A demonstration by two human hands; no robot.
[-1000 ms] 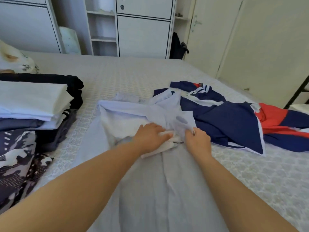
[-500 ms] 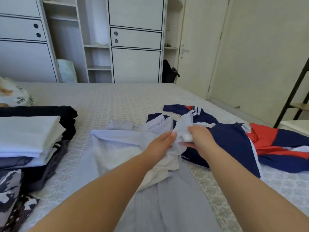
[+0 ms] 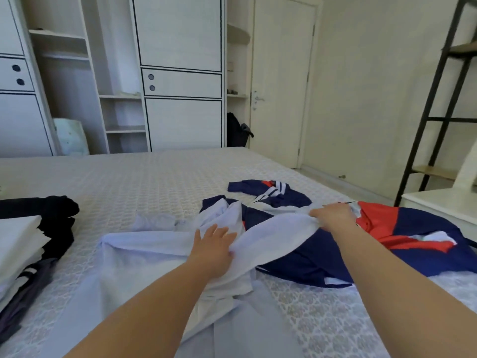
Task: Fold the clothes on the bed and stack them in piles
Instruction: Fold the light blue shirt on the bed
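A pale blue shirt (image 3: 144, 257) lies spread on the bed (image 3: 144, 177) in front of me. One of its sleeves (image 3: 273, 239) is stretched out to the right. My right hand (image 3: 333, 215) grips the sleeve's end above a navy, red and white jacket (image 3: 413, 233). Fingers extended, my left hand (image 3: 213, 245) rests on the shirt near the shoulder, with the thumb under the sleeve fabric. A pile of folded clothes (image 3: 23, 244), white on top and dark ones below, sits at the left edge.
White wardrobes with open shelves (image 3: 121, 73) stand beyond the bed. There is a closed door (image 3: 281, 81) at the back right and a black ladder shelf (image 3: 438, 99) at the right. A white cabinet top (image 3: 444, 202) is beside the bed's right side.
My right hand has pulled the sleeve out to the right, over the jacket. My left hand has let go of the bunched fabric and spread flat on the shirt. My head has tilted up.
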